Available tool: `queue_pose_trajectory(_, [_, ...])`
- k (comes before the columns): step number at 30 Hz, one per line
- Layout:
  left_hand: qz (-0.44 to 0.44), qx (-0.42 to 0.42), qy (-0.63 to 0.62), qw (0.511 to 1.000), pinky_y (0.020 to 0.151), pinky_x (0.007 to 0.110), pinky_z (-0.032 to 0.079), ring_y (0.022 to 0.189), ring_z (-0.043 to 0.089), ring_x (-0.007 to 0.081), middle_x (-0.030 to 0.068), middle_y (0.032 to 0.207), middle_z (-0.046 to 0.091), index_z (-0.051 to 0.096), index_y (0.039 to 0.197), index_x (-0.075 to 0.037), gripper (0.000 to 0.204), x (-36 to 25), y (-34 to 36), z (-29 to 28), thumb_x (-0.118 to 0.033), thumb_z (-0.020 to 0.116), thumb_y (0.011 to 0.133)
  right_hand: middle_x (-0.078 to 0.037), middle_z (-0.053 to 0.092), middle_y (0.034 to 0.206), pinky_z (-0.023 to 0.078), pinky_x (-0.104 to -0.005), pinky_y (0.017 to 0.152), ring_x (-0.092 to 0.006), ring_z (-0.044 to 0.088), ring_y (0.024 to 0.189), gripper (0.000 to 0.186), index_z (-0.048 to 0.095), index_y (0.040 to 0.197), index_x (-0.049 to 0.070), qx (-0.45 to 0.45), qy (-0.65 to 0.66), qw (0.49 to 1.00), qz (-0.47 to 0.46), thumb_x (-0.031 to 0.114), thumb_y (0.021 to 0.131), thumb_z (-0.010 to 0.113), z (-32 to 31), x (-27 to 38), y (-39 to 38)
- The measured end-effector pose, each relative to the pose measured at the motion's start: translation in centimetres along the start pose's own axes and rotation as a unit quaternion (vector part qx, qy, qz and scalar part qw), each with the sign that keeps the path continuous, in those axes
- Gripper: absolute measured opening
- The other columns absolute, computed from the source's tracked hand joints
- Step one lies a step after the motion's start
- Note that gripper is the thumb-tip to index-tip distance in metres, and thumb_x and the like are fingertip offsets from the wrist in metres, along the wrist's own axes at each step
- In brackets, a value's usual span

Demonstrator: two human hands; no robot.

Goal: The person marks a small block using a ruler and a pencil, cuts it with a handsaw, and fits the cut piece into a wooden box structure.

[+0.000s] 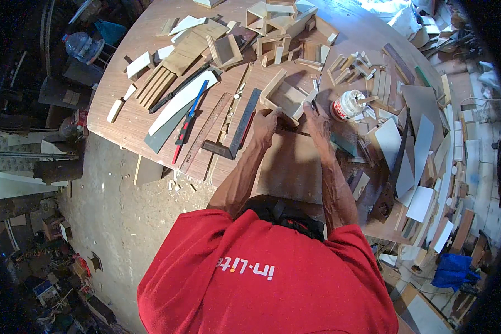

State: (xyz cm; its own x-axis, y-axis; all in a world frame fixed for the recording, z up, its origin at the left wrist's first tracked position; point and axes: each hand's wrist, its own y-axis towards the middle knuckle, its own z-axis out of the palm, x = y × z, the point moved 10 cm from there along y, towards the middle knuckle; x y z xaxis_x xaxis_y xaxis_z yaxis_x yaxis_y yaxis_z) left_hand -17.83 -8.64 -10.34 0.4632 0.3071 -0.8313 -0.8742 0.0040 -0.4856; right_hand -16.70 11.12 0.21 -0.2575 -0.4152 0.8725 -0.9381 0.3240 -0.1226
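A small open wooden box frame (272, 87) lies on the worktable in front of me. My left hand (265, 126) has its fingers closed at the near left corner of the frame. My right hand (318, 121) is closed at the near right corner, by a short pale end piece. A thin light strip stands just beyond the right fingertips; whether they hold it is unclear. To the right of that hand is a white tub with a red label (346, 106), with a wooden stick across its open top.
Left of my hands lie a dark try square (246, 123), a ruler (210, 131) and a slim blue-and-red tool (191, 116). Several wooden boxes (278, 47) crowd the far side. Offcuts and white panels (388, 139) cover the right side. A flat board (289, 161) lies between my forearms.
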Motion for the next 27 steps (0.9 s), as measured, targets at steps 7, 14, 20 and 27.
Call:
queue_pose_trajectory(7, [0.008, -0.024, -0.003, 1.000, 0.069, 0.031, 0.054, 0.077, 0.066, 0.0211, 0.0145, 0.093, 0.067, 0.061, 0.105, 0.011, 0.034, -0.8, -0.4, 0.0, -0.017, 0.062, 0.086, -0.021, 0.064, 0.113, 0.042, -0.0446, 0.094, -0.0372, 0.058, 0.106, 0.059, 0.057, 0.125, 0.001, 0.011, -0.035, 0.999, 0.021, 0.048, 0.089, 0.053, -0.3, 1.6, -0.7])
queue_pose_trajectory(14, [0.004, 0.019, -0.031, 0.999, 0.063, 0.031, 0.053, 0.070, 0.065, 0.0203, 0.0169, 0.086, 0.067, 0.058, 0.103, 0.014, 0.040, -3.0, -2.4, 1.4, -0.020, 0.066, 0.085, -0.021, 0.065, 0.109, 0.043, -0.0432, 0.090, -0.0368, 0.059, 0.100, 0.054, 0.061, 0.117, -0.001, 0.009, -0.027, 0.999, 0.020, 0.044, 0.089, 0.053, -0.3, 1.2, -0.6])
queue_pose_trajectory(20, [-0.002, 0.015, -0.043, 0.999, 0.060, 0.031, 0.054, 0.067, 0.066, 0.0200, 0.0146, 0.082, 0.068, 0.061, 0.097, 0.010, 0.030, -3.4, -2.9, 1.8, -0.018, 0.063, 0.087, -0.023, 0.065, 0.109, 0.044, -0.0425, 0.089, -0.0376, 0.060, 0.101, 0.056, 0.061, 0.115, -0.003, 0.012, -0.026, 0.999, 0.023, 0.045, 0.090, 0.052, -0.2, 0.2, -0.3])
queue_pose_trajectory(27, [0.017, -0.021, 0.010, 1.000, 0.062, 0.031, 0.056, 0.066, 0.067, 0.0213, 0.0135, 0.083, 0.068, 0.065, 0.095, 0.008, 0.026, -1.8, -0.9, 0.4, -0.017, 0.061, 0.088, -0.024, 0.065, 0.108, 0.044, -0.0428, 0.089, -0.0364, 0.061, 0.102, 0.057, 0.062, 0.115, -0.003, 0.010, -0.021, 0.999, 0.043, 0.048, 0.090, 0.052, 0.1, -0.6, -0.2])
